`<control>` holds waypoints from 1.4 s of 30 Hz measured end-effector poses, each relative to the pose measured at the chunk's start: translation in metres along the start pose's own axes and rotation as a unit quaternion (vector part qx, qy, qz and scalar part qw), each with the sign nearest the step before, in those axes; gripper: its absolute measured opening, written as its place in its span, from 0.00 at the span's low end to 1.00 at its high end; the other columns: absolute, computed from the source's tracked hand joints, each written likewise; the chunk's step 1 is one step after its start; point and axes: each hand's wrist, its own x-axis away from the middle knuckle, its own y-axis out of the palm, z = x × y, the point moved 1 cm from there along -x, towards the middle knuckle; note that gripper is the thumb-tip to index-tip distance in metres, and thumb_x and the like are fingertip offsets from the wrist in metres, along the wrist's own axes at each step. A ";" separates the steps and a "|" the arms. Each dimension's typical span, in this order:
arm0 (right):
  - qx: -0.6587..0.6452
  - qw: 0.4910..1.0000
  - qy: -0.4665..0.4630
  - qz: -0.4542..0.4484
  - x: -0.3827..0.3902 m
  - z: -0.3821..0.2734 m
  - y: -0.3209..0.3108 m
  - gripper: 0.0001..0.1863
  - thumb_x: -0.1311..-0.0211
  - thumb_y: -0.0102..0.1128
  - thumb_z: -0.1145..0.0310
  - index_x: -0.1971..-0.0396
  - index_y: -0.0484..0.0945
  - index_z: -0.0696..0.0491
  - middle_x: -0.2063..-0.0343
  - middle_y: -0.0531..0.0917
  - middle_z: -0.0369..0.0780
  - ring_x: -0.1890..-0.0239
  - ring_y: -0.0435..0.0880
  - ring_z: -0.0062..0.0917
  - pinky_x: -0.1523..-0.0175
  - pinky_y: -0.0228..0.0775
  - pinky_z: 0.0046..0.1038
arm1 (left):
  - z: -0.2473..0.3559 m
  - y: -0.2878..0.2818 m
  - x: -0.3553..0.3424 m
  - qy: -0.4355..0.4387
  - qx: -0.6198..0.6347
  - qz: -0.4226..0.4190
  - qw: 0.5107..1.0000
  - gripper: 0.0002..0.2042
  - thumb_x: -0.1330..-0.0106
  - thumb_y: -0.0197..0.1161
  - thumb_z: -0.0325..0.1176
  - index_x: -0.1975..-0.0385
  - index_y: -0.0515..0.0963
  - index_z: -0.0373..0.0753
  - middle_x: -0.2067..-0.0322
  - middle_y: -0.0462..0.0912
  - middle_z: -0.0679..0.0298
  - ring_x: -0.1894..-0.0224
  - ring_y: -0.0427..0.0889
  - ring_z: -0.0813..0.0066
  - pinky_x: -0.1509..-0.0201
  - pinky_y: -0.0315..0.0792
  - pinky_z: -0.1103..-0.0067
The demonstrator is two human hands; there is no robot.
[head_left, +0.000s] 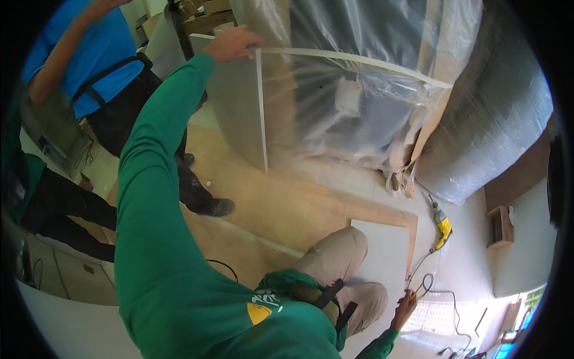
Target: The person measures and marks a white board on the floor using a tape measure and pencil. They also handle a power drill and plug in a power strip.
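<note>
My left hand reaches up and forward, its fingers bent over the top corner of an upright grey panel with a white edge. From that corner a pale strip runs right, in front of plastic-wrapped goods. Low on the right, my right hand is closed near the floor. A dark power cord passes at its fingertips; what the fingers hold is too small to make out. The cord leads to a yellow and grey power drill lying on the floor. Under my bent knees lies a flat light board.
A person in a blue shirt stands at left, a shoe near the panel. Another person's dark-trousered legs show at far left. Tall plastic-wrapped goods stand ahead, a wrapped roll-like bundle right. Brown sheeting covers the floor.
</note>
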 end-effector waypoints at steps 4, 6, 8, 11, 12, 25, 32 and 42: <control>-0.032 0.997 -0.069 -0.012 -0.006 -0.028 0.004 0.18 0.17 0.55 0.54 0.54 0.84 0.55 0.80 0.70 0.30 0.79 0.65 0.13 0.76 0.53 0.21 | 0.050 -0.034 -0.019 0.003 -0.015 -0.013 1.000 0.19 0.40 0.78 0.40 0.49 0.84 0.52 0.60 0.87 0.72 0.51 0.82 0.63 0.50 0.78 0.64; -0.042 0.995 -0.091 -0.025 -0.001 -0.062 0.015 0.18 0.17 0.55 0.56 0.54 0.83 0.56 0.80 0.70 0.30 0.76 0.68 0.13 0.72 0.57 0.22 | 0.067 -0.060 -0.018 0.012 0.015 -0.012 1.000 0.19 0.40 0.77 0.40 0.49 0.84 0.53 0.60 0.87 0.70 0.51 0.82 0.63 0.48 0.77 0.63; -0.069 0.991 -0.105 -0.042 -0.004 -0.079 0.024 0.17 0.16 0.54 0.57 0.53 0.83 0.57 0.79 0.70 0.29 0.76 0.68 0.13 0.71 0.59 0.21 | 0.077 -0.072 -0.021 0.008 0.037 -0.008 0.999 0.18 0.39 0.76 0.40 0.49 0.84 0.52 0.60 0.87 0.67 0.50 0.81 0.62 0.48 0.77 0.62; -0.086 0.983 -0.140 -0.084 -0.002 -0.118 0.047 0.18 0.16 0.55 0.58 0.51 0.83 0.58 0.77 0.71 0.29 0.75 0.69 0.13 0.70 0.61 0.20 | 0.120 -0.107 -0.033 0.032 0.021 0.016 0.999 0.17 0.40 0.76 0.43 0.52 0.86 0.48 0.60 0.88 0.63 0.51 0.84 0.61 0.48 0.78 0.61; -0.105 0.978 -0.154 -0.093 0.000 -0.133 0.049 0.17 0.17 0.55 0.59 0.51 0.83 0.58 0.76 0.72 0.29 0.75 0.69 0.13 0.69 0.61 0.20 | 0.148 -0.116 -0.045 0.048 0.018 0.034 0.998 0.18 0.40 0.77 0.45 0.53 0.86 0.47 0.60 0.89 0.61 0.52 0.85 0.61 0.49 0.78 0.61; -0.228 0.889 -0.374 -0.131 0.135 -0.371 0.147 0.18 0.25 0.63 0.75 0.38 0.77 0.51 0.68 0.88 0.45 0.69 0.87 0.26 0.61 0.78 0.30 | 0.396 -0.203 -0.159 0.225 0.169 0.007 0.959 0.15 0.47 0.77 0.44 0.67 0.88 0.40 0.63 0.91 0.55 0.56 0.89 0.53 0.55 0.78 0.61; -0.185 0.848 -0.495 -0.044 0.125 -0.416 0.135 0.30 0.26 0.65 0.69 0.27 0.70 0.46 0.58 0.90 0.50 0.68 0.90 0.35 0.59 0.81 0.38 | 0.473 -0.245 -0.176 0.289 0.274 -0.053 0.916 0.15 0.42 0.75 0.44 0.65 0.90 0.38 0.66 0.91 0.54 0.61 0.90 0.57 0.55 0.81 0.65; -0.191 0.947 -0.253 0.046 0.157 -0.345 0.041 0.21 0.13 0.39 0.56 0.42 0.78 0.52 0.71 0.77 0.29 0.74 0.66 0.11 0.69 0.54 0.19 | 0.552 -0.181 -0.186 0.247 0.544 -0.057 0.800 0.22 0.35 0.72 0.54 0.62 0.90 0.38 0.62 0.91 0.58 0.57 0.89 0.67 0.53 0.80 0.68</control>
